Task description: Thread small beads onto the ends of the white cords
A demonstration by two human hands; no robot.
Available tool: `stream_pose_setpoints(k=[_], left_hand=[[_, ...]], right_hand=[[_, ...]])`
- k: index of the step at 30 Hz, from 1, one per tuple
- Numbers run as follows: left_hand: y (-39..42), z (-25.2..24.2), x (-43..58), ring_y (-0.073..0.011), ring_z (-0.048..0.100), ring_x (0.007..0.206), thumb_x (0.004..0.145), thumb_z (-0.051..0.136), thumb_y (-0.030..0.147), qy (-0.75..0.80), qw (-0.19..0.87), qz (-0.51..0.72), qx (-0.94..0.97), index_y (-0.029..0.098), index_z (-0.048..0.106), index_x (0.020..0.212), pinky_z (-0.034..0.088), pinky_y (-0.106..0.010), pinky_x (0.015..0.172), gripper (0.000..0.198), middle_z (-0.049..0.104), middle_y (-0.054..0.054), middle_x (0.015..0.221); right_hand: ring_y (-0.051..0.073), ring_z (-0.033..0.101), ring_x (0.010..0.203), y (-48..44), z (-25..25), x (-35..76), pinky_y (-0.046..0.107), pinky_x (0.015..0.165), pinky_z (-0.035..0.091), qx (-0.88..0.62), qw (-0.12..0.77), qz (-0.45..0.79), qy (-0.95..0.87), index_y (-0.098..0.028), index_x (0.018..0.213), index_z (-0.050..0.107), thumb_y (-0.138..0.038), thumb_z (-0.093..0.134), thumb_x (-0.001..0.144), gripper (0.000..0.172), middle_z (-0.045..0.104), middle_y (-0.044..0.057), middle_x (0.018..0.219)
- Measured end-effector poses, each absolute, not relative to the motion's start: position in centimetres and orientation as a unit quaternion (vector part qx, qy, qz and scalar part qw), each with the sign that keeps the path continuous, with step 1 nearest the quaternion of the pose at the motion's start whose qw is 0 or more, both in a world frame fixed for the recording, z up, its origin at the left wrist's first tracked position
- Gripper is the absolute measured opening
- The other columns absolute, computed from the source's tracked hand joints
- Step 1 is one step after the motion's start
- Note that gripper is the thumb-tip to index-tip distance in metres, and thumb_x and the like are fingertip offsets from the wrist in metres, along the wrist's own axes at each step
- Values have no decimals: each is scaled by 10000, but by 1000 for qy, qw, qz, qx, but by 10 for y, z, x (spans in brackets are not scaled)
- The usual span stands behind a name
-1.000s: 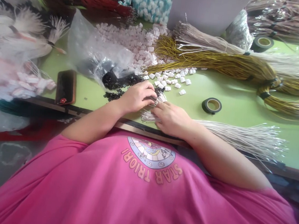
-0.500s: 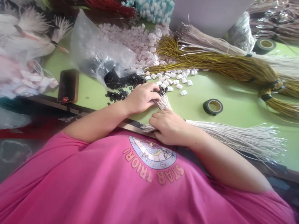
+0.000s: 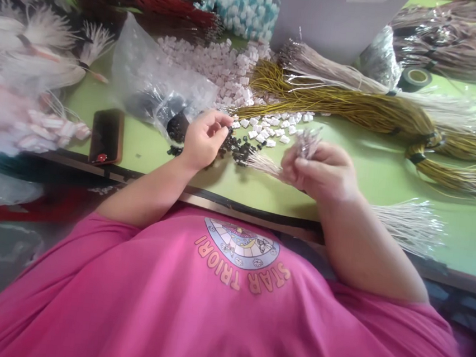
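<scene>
Near the front edge of the green surface point(image 3: 382, 170), the right hand point(image 3: 325, 171) has its grip clamped around a white wire bundle point(image 3: 264, 163). Left of that grip, the left hand point(image 3: 203, 140) hovers over loose black pieces point(image 3: 241, 148), fingertips pinched together; whether on a piece, I cannot tell. Bare green lies right of the right grip; white tags point(image 3: 274, 130) crowd just beyond
</scene>
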State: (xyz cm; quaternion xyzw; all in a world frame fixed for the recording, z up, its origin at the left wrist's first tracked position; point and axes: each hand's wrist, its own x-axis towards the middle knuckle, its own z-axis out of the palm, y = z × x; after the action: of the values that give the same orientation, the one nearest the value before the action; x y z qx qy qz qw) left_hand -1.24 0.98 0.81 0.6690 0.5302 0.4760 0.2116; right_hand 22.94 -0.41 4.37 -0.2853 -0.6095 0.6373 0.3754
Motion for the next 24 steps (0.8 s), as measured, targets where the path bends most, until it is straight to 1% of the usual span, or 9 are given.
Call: stream_pose_setpoints(k=[3, 7, 9, 11, 14, 16, 19, 21, 24], left_hand=[[9, 8, -14, -96, 565, 697, 796, 507, 159, 536, 197, 498, 652, 197, 607, 930, 470, -241, 657, 171, 638, -13, 872], [10, 19, -23, -114, 586, 777, 824, 493, 186, 548, 183, 494, 650, 204, 596, 980, 487, -267, 707, 188, 635, -27, 919], [9, 28, -29, -125, 592, 781, 815, 512, 200, 555, 193, 430, 686, 188, 611, 965, 490, -281, 726, 180, 644, -30, 906], [5, 35, -33, -146, 596, 784, 793, 547, 221, 557, 192, 321, 741, 174, 639, 900, 485, -303, 744, 149, 650, -31, 873], [0, 37, -33, -199, 592, 831, 772, 581, 279, 543, 137, 143, 816, 175, 663, 835, 462, -342, 761, 146, 648, -45, 862], [-1, 32, -30, -222, 584, 862, 765, 593, 323, 537, 97, 58, 836, 193, 668, 871, 447, -356, 766, 183, 645, -50, 882], [-1, 24, -26, -218, 575, 869, 784, 573, 342, 544, 75, 1, 836, 229, 662, 927, 428, -353, 774, 203, 641, -42, 893], [1, 21, -25, -209, 573, 854, 810, 535, 328, 541, 76, -8, 837, 237, 659, 906, 419, -346, 767, 181, 639, -34, 878], [4, 15, -26, -203, 572, 838, 824, 509, 307, 536, 72, -2, 841, 221, 653, 845, 411, -336, 754, 168, 635, -34, 859]], right_hand=[[90, 446, 437, 2, 41, 232, 227, 400, 310, -278, 460, 671, -510, -157, 776, 608, -293, 605, 742, 140, 516, -13, 517], [106, 478, 425, 9, 31, 230, 246, 385, 351, -306, 434, 711, -462, -155, 813, 602, -315, 617, 721, 185, 538, -4, 542], [103, 472, 410, 10, 28, 230, 253, 379, 354, -319, 405, 728, -452, -148, 831, 599, -313, 618, 717, 202, 544, -1, 554], [98, 457, 397, 11, 28, 231, 251, 368, 337, -320, 392, 739, -444, -148, 829, 596, -316, 628, 708, 209, 536, -7, 550], [81, 408, 373, 12, 36, 235, 236, 354, 285, -304, 404, 744, -437, -163, 783, 590, -328, 649, 686, 200, 497, -29, 512], [60, 351, 359, 13, 44, 239, 232, 365, 257, -289, 424, 741, -434, -180, 753, 583, -337, 655, 683, 186, 467, -43, 492], [45, 274, 360, 14, 52, 245, 248, 386, 238, -300, 437, 727, -436, -214, 737, 553, -360, 658, 692, 186, 411, -58, 478], [45, 248, 357, 15, 52, 247, 256, 387, 241, -310, 436, 723, -437, -227, 742, 543, -368, 654, 700, 184, 401, -61, 471], [50, 293, 329, 14, 44, 242, 244, 351, 245, -285, 424, 745, -430, -206, 775, 571, -357, 655, 690, 193, 447, -58, 465]])
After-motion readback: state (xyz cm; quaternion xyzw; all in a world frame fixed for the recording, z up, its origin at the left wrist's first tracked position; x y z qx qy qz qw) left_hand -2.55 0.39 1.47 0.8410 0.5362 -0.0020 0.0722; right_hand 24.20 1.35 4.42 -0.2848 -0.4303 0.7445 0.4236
